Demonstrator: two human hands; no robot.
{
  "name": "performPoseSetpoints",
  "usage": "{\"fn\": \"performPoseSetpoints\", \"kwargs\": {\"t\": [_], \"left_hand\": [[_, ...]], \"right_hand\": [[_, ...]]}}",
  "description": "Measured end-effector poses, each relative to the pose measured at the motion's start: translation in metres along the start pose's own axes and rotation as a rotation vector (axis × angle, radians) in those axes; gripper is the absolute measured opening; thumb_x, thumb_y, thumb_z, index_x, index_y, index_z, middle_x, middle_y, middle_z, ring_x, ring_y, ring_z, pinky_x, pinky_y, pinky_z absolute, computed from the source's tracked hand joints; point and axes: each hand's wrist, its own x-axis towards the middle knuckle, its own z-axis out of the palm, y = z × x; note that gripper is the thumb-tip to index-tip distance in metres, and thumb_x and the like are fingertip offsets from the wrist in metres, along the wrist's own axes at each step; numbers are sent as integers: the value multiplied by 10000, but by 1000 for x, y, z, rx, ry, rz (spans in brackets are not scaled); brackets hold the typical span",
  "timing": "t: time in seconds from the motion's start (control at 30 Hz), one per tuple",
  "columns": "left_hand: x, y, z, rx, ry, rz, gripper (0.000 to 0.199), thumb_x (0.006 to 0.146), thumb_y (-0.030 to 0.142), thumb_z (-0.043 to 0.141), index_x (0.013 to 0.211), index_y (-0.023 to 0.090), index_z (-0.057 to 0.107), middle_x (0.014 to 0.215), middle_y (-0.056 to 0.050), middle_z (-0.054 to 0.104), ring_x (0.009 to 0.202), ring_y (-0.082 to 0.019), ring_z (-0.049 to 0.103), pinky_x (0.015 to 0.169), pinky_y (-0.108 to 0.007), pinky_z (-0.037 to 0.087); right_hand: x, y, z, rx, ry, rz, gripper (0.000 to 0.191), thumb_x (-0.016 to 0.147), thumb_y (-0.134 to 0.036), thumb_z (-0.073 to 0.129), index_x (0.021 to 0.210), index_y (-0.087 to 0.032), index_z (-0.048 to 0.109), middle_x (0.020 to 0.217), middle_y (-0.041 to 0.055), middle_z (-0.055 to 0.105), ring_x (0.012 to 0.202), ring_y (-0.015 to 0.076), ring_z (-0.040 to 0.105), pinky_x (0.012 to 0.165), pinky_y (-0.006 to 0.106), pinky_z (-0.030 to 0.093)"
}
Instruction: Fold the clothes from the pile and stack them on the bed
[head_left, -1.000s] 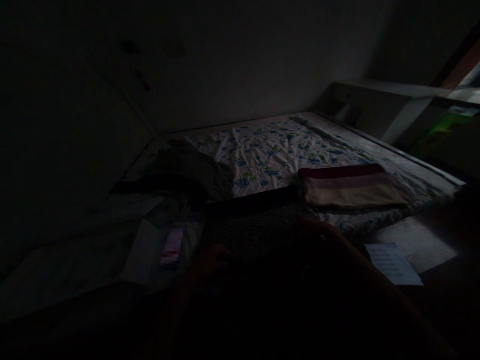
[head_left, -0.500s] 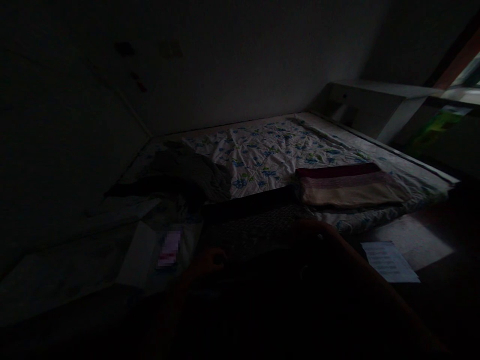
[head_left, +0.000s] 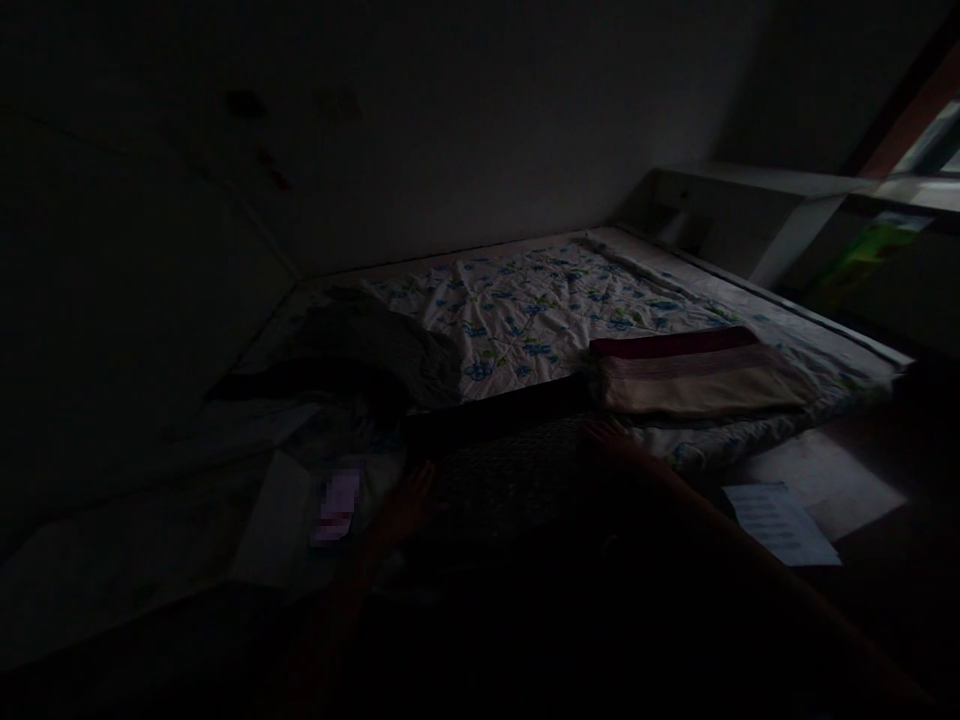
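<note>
Uncurled since earlier frame: left grip, right grip; fingers now straighter, either side of dark textured cloth by bed; suggests pressing, not pinching; whether either holds fabric, cannot tell; folded striped blanket just beyond right grip

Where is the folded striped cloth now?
In the head view, the striped cloth lies right of centre on the floral sheet, just beyond the right hand.

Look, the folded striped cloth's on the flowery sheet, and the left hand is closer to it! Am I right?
Not the left hand: the head view shows the right hand closer to the folded striped cloth on the flowery sheet.
</note>
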Motion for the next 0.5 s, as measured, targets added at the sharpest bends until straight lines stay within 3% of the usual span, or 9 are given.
{"fn": "performPoseSetpoints", "kwargs": {"t": [0.07, 0.17, 0.27, 0.33, 0.4, 0.5], "left_hand": [[-5, -7, 3, 44, -76, -13, 1015, 1006, 811, 463, 1733, 109, 562, 1833, -242, 469, 1721, -428, 436, 1344, -578, 433], [-2, -4, -11, 18, -143, -65, 948, 997, 758, 551, 1697, 121, 613, 1835, -226, 472, 1716, -427, 441, 1353, -562, 420], [18, 11, -31, -1, -62, -121, 644, 1077, 623, 516, 1432, 178, 815, 1592, -209, 741, 1562, -408, 613, 1310, -550, 463], [38, 22, -40, -9, 41, -104, 550, 1128, 515, 447, 1281, 191, 864, 1402, -210, 824, 1423, -382, 703, 1272, -533, 498], [58, 30, -42, -31, 113, -35, 532, 1138, 445, 436, 1376, 181, 831, 1474, -196, 795, 1456, -356, 683, 1309, -520, 475], [83, 30, -36, -52, 134, 38, 610, 1140, 448, 450, 1659, 203, 654, 1784, -121, 585, 1709, -336, 447, 1420, -533, 337]], "right_hand": [[-10, -1, 10, -52, -78, 123, 937, 1106, -699, 532, 1892, -231, 329, 1923, 169, 265, 1787, 423, 247, 1411, 665, 268], [-18, -6, 12, -38, -188, 246, 1056, 1110, -806, 448, 1920, -183, 183, 1949, 188, 97, 1815, 414, 128, 1409, 672, 244], [-14, -18, 3, -21, -215, 315, 1141, 1097, -879, 390, 1910, -108, 173, 1935, 252, 87, 1814, 420, 134, 1404, 694, 221], [-4, -30, -1, -10, -184, 371, 1198, 1079, -918, 388, 1889, -51, 227, 1913, 311, 140, 1799, 455, 178, 1402, 700, 214], [8, -43, -4, 1, -153, 421, 1245, 1069, -938, 396, 1860, 15, 272, 1879, 370, 207, 1774, 495, 237, 1398, 683, 237], [26, -64, -2, 15, -107, 422, 1223, 1095, -910, 386, 1841, 55, 294, 1863, 394, 229, 1760, 521, 254, 1393, 664, 259]]}}
